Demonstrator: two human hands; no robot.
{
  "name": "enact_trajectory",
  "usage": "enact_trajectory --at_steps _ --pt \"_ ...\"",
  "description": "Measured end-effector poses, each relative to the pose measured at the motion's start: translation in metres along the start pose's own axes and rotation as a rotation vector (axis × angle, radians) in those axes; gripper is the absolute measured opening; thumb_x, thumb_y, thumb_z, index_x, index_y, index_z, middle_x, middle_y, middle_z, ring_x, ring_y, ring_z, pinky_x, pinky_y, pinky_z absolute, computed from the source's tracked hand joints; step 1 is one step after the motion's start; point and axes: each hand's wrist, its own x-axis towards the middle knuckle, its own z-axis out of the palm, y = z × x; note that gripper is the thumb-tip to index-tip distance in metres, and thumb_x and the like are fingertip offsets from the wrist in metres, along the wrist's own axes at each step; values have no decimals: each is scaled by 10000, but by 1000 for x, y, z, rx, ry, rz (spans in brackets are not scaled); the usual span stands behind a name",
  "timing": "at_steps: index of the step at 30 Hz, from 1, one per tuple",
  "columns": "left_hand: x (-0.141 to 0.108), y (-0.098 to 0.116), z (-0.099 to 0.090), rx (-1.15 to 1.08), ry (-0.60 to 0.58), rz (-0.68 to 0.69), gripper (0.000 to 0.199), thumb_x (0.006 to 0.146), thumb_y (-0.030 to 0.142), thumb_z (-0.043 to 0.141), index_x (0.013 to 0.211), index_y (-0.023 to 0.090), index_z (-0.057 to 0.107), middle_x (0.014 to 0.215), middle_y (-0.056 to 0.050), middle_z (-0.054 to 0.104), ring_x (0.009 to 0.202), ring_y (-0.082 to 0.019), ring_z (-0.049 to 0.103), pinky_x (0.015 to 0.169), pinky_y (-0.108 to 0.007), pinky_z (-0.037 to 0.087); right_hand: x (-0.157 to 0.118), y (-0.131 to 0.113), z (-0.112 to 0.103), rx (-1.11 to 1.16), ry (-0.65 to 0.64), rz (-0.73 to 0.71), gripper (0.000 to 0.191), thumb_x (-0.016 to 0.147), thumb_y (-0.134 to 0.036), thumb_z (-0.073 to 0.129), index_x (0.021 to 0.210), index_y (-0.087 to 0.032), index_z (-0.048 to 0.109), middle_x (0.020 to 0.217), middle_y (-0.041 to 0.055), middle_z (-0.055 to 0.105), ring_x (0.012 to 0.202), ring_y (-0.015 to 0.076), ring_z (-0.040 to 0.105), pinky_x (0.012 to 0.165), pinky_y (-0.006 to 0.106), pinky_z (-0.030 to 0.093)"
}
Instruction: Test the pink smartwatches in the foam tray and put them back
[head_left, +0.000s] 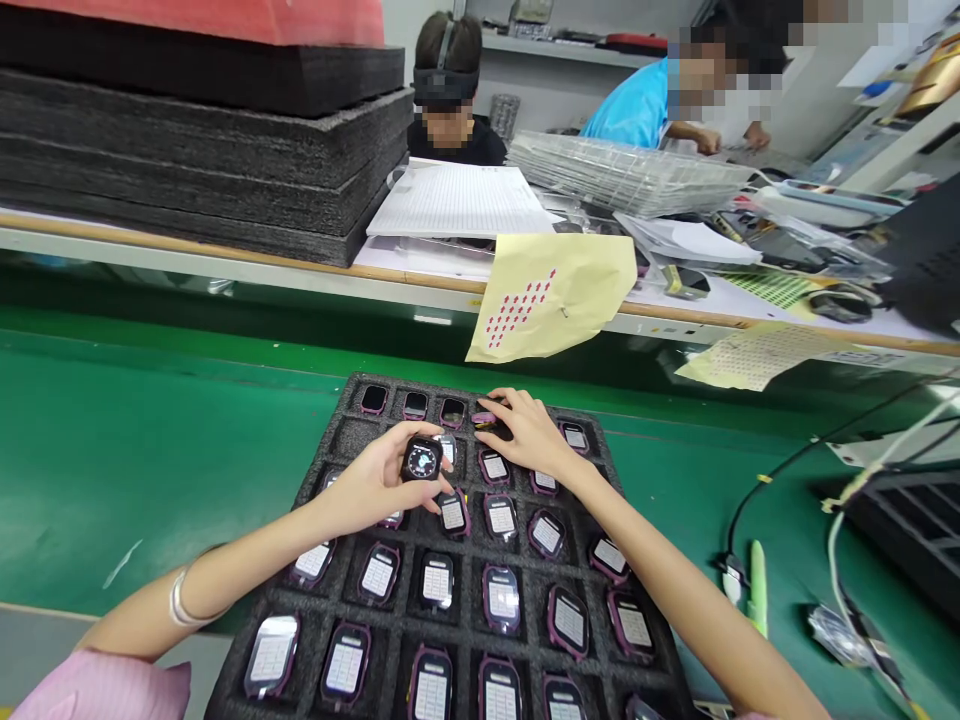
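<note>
My left hand [379, 480] grips a smartwatch body [422, 459] without a strap. Its dark screen faces up and shows a lit dial. Beneath both hands lies a black foam tray [349, 437] with rows of square compartments. Several purple-rimmed watches sit in them, many with a white label over the screen, such as a watch [501, 598] near the middle. At the back row, the thumb and fingers of my right hand [531, 432] close around a purple-edged watch [484, 418] in its compartment. My fingers partly cover that watch.
A green table [187, 440] carries the tray. Behind it runs a shelf with stacked black foam [202, 160], papers [457, 200] and clear plastic trays [622, 170]. Yellow sheets [555, 300] hang off its edge. Cables [739, 500] and a green tool [757, 590] lie right. Two people work beyond.
</note>
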Motion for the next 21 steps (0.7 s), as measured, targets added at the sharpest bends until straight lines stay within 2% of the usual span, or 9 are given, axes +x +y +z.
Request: enact_trajectory --at_steps 3,5,8,11,14,18,21 --pt "-1 5 -6 25 55 22 461 751 151 691 1157 174 474 985 -71 596 866 -207 654 684 -325 581 -6 3 -9 -94 -36 -13 523 861 -408 583 1306 -136 541 1210 205 543 1092 386 495 872 561 404" --pt "-1 7 -9 32 75 32 461 749 157 691 1155 171 473 973 -67 594 862 -205 651 682 -324 583 -7 5 -15 -123 -57 -28 559 876 -463 558 1333 -145 512 1173 188 572 1059 360 521 848 518 435" --pt "1 6 -9 37 53 11 464 750 151 685 1157 169 465 981 -70 594 858 -202 649 682 -327 583 -3 5 -19 -145 -54 -56 502 906 -500 512 1275 -163 560 1107 147 609 1009 298 556 836 432 464" --pt "3 3 -8 29 20 -5 463 751 140 683 1157 173 461 998 -75 598 867 -203 651 689 -331 581 3 1 -16 -185 -32 -111 367 922 -401 538 1183 -158 625 1060 135 618 980 271 559 826 394 455" --pt "3 -1 -10 7 4 -10 468 757 146 686 1164 184 459 999 -73 602 875 -210 654 696 -343 579 7 -2 -13 -238 -20 -202 221 923 -272 554 1069 -173 686 1074 140 618 1016 281 530 843 410 412" --pt "2 -4 -13 1 0 -13 476 757 153 691 1171 189 458 1013 -75 596 875 -208 650 697 -348 577 7 1 -10 -288 19 -273 247 964 -211 463 1037 -179 697 1115 160 617 1039 283 506 884 452 350" --pt "2 -3 -13 0 -2 -14 480 756 149 690 1173 188 454 1005 -67 590 870 -198 642 691 -337 578 0 5 -11 -301 26 -285 242 955 -237 487 1059 -167 693 1121 177 607 1019 286 515 843 435 368"
